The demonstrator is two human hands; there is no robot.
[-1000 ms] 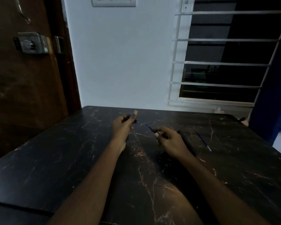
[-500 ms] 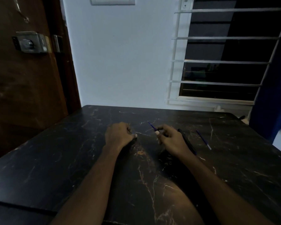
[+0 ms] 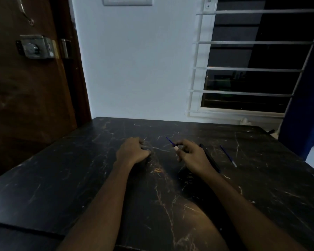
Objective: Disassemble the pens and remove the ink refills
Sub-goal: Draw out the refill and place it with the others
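Since a second ago our left hand (image 3: 132, 151) has dropped curled onto the dark marble-patterned desk (image 3: 80, 169); what its grip holds we cannot tell. Our right hand (image 3: 192, 154) pinches the thin blue ink refill (image 3: 169, 141), pulled free, pointing toward eleven o'clock. A black pen barrel (image 3: 209, 157) and a second blue refill (image 3: 227, 156) lie at three o'clock.

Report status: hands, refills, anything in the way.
Right hand pinching a blue refill, tip up. Left hand closed, knuckles down on the table, contents hidden. Second refill and black pen barrel lying right. Nothing blocking.
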